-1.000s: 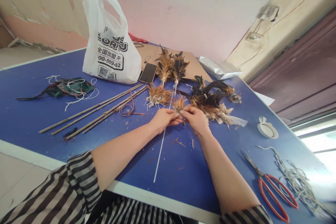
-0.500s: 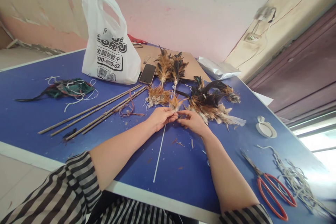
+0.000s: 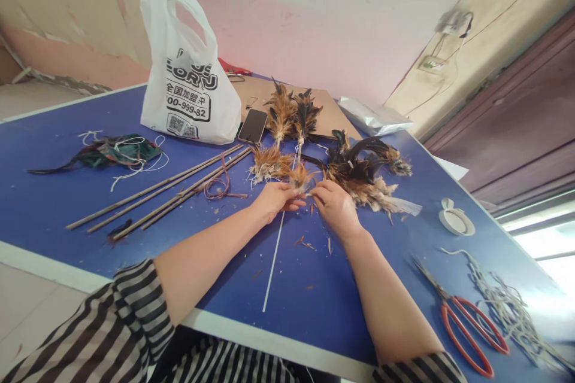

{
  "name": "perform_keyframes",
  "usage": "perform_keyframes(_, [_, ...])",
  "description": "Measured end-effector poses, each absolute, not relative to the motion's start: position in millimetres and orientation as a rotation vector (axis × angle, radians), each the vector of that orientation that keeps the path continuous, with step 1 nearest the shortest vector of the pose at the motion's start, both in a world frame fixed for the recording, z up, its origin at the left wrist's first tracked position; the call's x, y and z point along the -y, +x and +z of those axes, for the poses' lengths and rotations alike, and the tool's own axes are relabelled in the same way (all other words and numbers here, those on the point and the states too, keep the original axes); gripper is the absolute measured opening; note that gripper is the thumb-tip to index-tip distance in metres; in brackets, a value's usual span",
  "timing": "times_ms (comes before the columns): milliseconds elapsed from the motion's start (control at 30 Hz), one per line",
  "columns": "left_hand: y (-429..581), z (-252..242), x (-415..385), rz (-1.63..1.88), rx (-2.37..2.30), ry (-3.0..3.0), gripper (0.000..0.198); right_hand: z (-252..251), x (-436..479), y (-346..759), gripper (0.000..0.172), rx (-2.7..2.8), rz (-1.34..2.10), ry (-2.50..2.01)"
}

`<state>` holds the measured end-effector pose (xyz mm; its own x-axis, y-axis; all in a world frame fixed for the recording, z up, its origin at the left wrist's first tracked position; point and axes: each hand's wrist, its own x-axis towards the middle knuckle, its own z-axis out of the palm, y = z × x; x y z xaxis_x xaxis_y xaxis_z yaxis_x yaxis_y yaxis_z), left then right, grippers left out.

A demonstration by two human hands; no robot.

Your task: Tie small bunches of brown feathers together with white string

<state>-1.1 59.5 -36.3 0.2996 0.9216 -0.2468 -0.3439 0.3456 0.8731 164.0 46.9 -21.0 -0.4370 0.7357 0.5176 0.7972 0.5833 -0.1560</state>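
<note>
A small tuft of orange-brown feathers (image 3: 299,178) stands up from the fingers of my left hand (image 3: 275,202), which pinches its base. Close beside it on the right, my right hand (image 3: 335,206) is closed at the tuft's lower end, its fingertips pinching something too small to make out. Just behind my left hand lies a pile of orange feathers (image 3: 269,163). Dark and brown feathers (image 3: 354,170) are heaped beyond my right hand. Two tied feather bunches, one brown (image 3: 281,111) and one darker (image 3: 306,115), lie farther back on cardboard.
On the blue table (image 3: 224,287) are thin sticks (image 3: 155,188), a white plastic bag (image 3: 188,84), a phone (image 3: 253,127) and a green cloth bundle (image 3: 119,151). Red-handled scissors (image 3: 465,323), a tape roll (image 3: 457,220) and tangled string (image 3: 507,305) lie at the right.
My right hand has shifted slightly right, away from my left fingertips, and has turned with its fingers curled in more. My left hand still holds the tuft.
</note>
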Motion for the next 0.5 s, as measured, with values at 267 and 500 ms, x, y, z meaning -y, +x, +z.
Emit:
perform_keyframes(267, [4.4,-36.4,-53.1,0.909,-0.816,0.698,0.005,-23.9,-43.6,154.9,0.019,2.379,-0.477,-1.162])
perform_keyframes(500, [4.6,-36.6,-54.4,0.931,-0.833,0.642,0.006,-20.3,-41.6,151.8,0.017,2.435,-0.560,-1.191])
